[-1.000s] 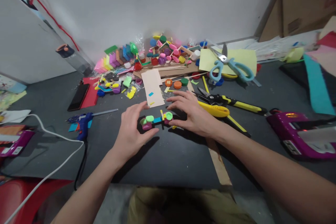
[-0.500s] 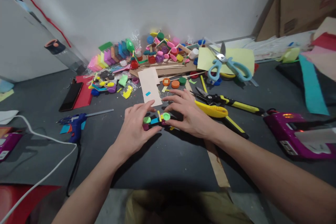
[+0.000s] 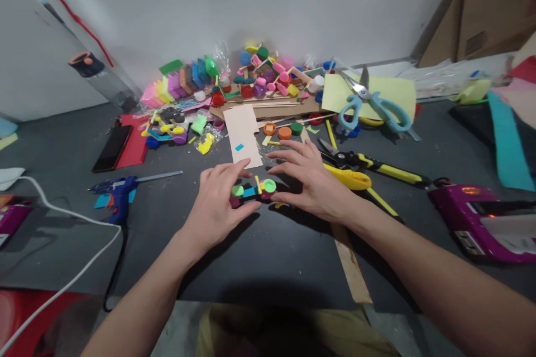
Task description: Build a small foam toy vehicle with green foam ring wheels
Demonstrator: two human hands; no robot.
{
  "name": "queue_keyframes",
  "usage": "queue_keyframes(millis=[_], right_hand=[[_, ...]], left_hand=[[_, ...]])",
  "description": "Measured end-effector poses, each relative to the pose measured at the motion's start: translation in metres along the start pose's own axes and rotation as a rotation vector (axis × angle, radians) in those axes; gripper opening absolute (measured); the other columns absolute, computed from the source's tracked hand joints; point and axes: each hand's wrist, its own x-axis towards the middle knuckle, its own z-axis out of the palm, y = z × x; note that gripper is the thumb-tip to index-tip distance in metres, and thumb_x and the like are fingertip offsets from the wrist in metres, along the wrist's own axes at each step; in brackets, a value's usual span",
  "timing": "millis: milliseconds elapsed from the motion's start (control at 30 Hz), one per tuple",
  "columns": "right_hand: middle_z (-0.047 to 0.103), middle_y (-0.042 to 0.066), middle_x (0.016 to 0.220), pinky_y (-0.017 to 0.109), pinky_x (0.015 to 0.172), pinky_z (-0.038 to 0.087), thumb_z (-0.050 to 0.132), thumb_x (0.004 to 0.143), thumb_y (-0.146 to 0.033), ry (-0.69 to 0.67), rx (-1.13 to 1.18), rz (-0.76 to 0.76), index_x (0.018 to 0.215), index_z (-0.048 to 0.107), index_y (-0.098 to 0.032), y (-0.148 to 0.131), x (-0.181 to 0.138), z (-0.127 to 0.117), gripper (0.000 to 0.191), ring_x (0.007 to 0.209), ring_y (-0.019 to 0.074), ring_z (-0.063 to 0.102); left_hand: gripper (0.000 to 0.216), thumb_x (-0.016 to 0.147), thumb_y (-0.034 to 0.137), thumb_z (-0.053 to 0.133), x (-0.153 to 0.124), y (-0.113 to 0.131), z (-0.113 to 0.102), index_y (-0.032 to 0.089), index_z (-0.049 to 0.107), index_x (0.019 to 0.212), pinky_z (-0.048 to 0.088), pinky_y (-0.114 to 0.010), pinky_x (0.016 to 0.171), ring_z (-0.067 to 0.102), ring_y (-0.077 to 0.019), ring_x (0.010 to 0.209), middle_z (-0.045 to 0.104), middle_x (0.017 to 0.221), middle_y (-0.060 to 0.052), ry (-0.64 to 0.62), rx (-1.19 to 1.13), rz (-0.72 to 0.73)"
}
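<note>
A small craft piece (image 3: 252, 192) lies on the dark mat: green and magenta bottle caps joined by a blue strip and yellow sticks. My left hand (image 3: 215, 206) pinches its left end between thumb and fingers. My right hand (image 3: 312, 181) holds its right end, thumb underneath and fingers spread over the top. Both hands rest on the mat, close together.
Behind the hands lie a tan card (image 3: 243, 135), loose caps (image 3: 283, 133) and a heap of coloured foam and caps (image 3: 234, 83). Blue scissors (image 3: 368, 106) and yellow-black shears (image 3: 368, 163) lie right, a blue glue gun (image 3: 121, 192) and phone (image 3: 112, 148) left, a magenta tool (image 3: 481, 220) far right.
The hands have stayed on the cap piece, drawing slightly closer together. The camera view shifted a little, so the surroundings slid sideways.
</note>
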Motion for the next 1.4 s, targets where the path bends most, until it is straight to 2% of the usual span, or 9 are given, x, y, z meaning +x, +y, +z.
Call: queue_keyframes(millis=[200, 367, 533, 667, 767, 967, 1133, 1267, 1400], right_hand=[[0.066, 0.010, 0.133, 0.069, 0.119, 0.019, 0.073, 0.087, -0.042, 0.025, 0.014, -0.017, 0.096, 0.069, -0.023, 0.001, 0.000, 0.003, 0.021, 0.142, 0.0363, 0.041], [0.067, 0.009, 0.132, 0.069, 0.119, 0.019, 0.070, 0.089, -0.039, 0.031, 0.022, -0.014, 0.093, 0.068, -0.023, -0.002, 0.001, 0.004, 0.016, 0.142, 0.0360, 0.042], [0.067, 0.011, 0.133, 0.068, 0.118, 0.021, 0.072, 0.087, -0.043, 0.028, 0.030, -0.009, 0.103, 0.070, -0.023, -0.003, 0.001, 0.002, 0.025, 0.140, 0.0370, 0.044], [0.063, 0.012, 0.138, 0.067, 0.119, 0.019, 0.071, 0.087, -0.044, 0.015, 0.036, -0.002, 0.111, 0.067, -0.024, -0.005, 0.002, 0.004, 0.032, 0.142, 0.0365, 0.042], [0.062, 0.012, 0.139, 0.068, 0.119, 0.016, 0.068, 0.089, -0.039, 0.003, 0.047, -0.016, 0.109, 0.066, -0.023, -0.009, 0.004, 0.006, 0.027, 0.143, 0.0364, 0.040], [0.060, 0.012, 0.143, 0.068, 0.118, 0.019, 0.060, 0.090, -0.030, 0.015, 0.061, -0.005, 0.100, 0.066, -0.022, -0.016, 0.007, 0.009, 0.014, 0.146, 0.0369, 0.037], [0.060, 0.012, 0.143, 0.069, 0.118, 0.020, 0.059, 0.089, -0.029, 0.026, 0.061, -0.003, 0.097, 0.066, -0.022, -0.017, 0.008, 0.011, 0.013, 0.146, 0.0378, 0.036], [0.059, 0.011, 0.144, 0.067, 0.119, 0.020, 0.059, 0.089, -0.028, 0.029, 0.052, -0.003, 0.098, 0.065, -0.022, -0.018, 0.008, 0.010, 0.012, 0.147, 0.0365, 0.035], [0.057, 0.012, 0.146, 0.066, 0.120, 0.018, 0.066, 0.088, -0.033, 0.004, 0.054, -0.004, 0.108, 0.063, -0.022, -0.016, 0.006, 0.007, 0.024, 0.148, 0.0361, 0.035]], left_hand=[[0.067, 0.081, 0.027, 0.079, 0.007, 0.005, 0.001, 0.022, 0.045, 0.139, 0.036, -0.040, 0.096, 0.059, -0.0267, 0.117, 0.070, 0.122, -0.007, 0.015, 0.063, 0.072], [0.066, 0.082, 0.027, 0.078, 0.007, 0.005, 0.003, 0.022, 0.045, 0.139, 0.037, -0.041, 0.097, 0.059, -0.0277, 0.118, 0.070, 0.123, -0.009, 0.014, 0.062, 0.063], [0.059, 0.085, 0.029, 0.075, 0.005, 0.006, 0.004, 0.023, 0.047, 0.137, 0.038, -0.042, 0.096, 0.060, -0.0284, 0.118, 0.070, 0.124, -0.009, 0.016, 0.071, 0.054], [0.041, 0.087, 0.032, 0.073, 0.005, 0.008, 0.002, 0.022, 0.055, 0.122, 0.037, -0.042, 0.095, 0.060, -0.0277, 0.118, 0.070, 0.123, -0.009, 0.040, 0.090, 0.058], [0.035, 0.086, 0.032, 0.074, 0.005, 0.009, 0.001, 0.022, 0.057, 0.114, 0.037, -0.042, 0.095, 0.060, -0.0274, 0.118, 0.071, 0.119, -0.008, 0.044, 0.110, 0.067], [0.033, 0.087, 0.030, 0.072, 0.006, 0.010, 0.001, 0.022, 0.056, 0.115, 0.036, -0.043, 0.097, 0.059, -0.0277, 0.119, 0.071, 0.119, -0.008, 0.041, 0.122, 0.094], [0.028, 0.089, 0.032, 0.070, 0.006, 0.010, 0.001, 0.023, 0.058, 0.112, 0.036, -0.043, 0.097, 0.059, -0.0278, 0.120, 0.072, 0.117, -0.007, 0.048, 0.117, 0.098], [0.023, 0.090, 0.033, 0.069, 0.004, 0.009, 0.000, 0.023, 0.059, 0.108, 0.036, -0.044, 0.098, 0.060, -0.0267, 0.119, 0.072, 0.114, -0.006, 0.103, 0.126, 0.140], [0.021, 0.090, 0.031, 0.069, 0.000, 0.010, -0.001, 0.022, 0.060, 0.107, 0.035, -0.045, 0.096, 0.061, -0.0279, 0.115, 0.074, 0.106, -0.006, 0.134, 0.209, 0.181]])
